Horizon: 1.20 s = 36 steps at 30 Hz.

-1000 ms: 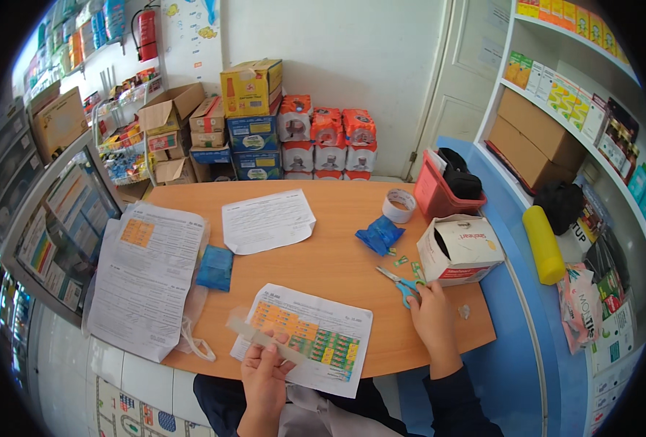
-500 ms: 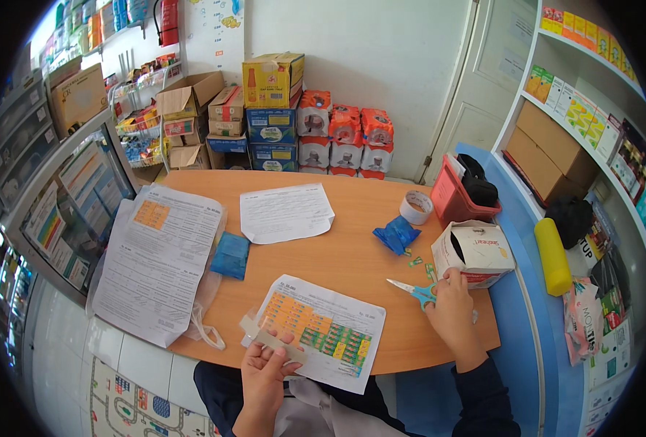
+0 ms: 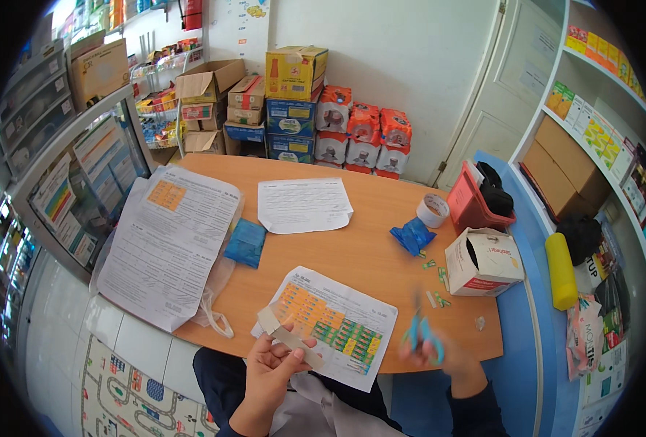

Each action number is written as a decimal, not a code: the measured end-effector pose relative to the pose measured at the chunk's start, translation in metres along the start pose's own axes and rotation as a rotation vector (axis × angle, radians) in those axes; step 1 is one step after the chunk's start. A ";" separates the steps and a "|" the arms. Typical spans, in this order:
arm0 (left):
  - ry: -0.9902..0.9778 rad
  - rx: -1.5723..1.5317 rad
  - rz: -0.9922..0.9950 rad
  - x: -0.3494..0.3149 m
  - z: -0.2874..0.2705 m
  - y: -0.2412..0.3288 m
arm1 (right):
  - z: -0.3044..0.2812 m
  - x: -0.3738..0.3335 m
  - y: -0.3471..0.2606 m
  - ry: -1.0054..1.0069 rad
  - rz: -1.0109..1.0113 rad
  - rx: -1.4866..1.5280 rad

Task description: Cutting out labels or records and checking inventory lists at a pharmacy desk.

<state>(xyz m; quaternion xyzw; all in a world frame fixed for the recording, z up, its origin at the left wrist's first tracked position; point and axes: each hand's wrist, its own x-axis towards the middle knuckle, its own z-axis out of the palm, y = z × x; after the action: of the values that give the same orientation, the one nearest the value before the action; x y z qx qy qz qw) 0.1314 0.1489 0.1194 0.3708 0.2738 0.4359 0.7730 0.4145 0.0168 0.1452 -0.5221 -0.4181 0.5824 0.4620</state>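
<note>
My left hand (image 3: 273, 368) pinches a pale, folded beige strip (image 3: 288, 337) between thumb and fingers; what it is made of I cannot tell. The strip hangs over the near left part of a printed sheet (image 3: 364, 311). Rows of small orange, green and yellow pieces cover much of that sheet. On the right, my right hand (image 3: 446, 358) is closed on turquoise-handled scissors (image 3: 425, 339), raised at the table's near edge. Motion smears both the hand and the blades, which point away from me. Small green scraps (image 3: 441, 275) lie beyond the scissors.
At the right stand a white box (image 3: 485, 266), a red basket (image 3: 476, 198) and a tape roll (image 3: 433, 210) beside a blue packet (image 3: 413, 236). Another blue packet (image 3: 246, 242) lies near stacked papers (image 3: 170, 247) at the left. One more sheet (image 3: 303, 205) is behind. Shelves flank the table.
My right hand has picked the scissors up off the table and brought them nearer to me, leftward. My left hand has turned the strip slightly. The whole view has shifted a little.
</note>
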 end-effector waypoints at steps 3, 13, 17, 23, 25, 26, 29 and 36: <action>-0.075 -0.067 -0.026 -0.008 0.005 0.017 | 0.047 -0.006 0.005 -0.332 0.023 0.009; -0.105 0.235 0.099 -0.015 0.011 0.042 | 0.088 0.010 0.002 -0.500 0.053 -0.160; -0.142 0.262 0.041 -0.018 0.012 0.046 | 0.089 0.012 0.007 -0.477 0.151 -0.128; -0.128 0.252 0.023 -0.024 0.016 0.047 | 0.091 0.016 0.006 -0.436 0.117 -0.171; -0.116 0.236 0.057 -0.024 0.016 0.046 | 0.091 0.016 0.003 -0.433 0.093 -0.198; -0.116 0.236 0.056 -0.024 0.016 0.046 | 0.092 0.016 0.002 -0.423 0.101 -0.205; -0.111 0.239 0.058 -0.025 0.019 0.047 | 0.093 0.014 0.001 -0.406 0.104 -0.219; -0.093 0.252 0.061 -0.028 0.019 0.051 | 0.094 0.015 -0.003 -0.380 0.092 -0.222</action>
<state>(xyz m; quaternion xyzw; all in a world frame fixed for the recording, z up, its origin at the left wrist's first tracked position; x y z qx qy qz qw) 0.1087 0.1353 0.1745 0.4928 0.2789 0.4039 0.7185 0.3210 0.0313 0.1545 -0.4691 -0.5349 0.6411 0.2878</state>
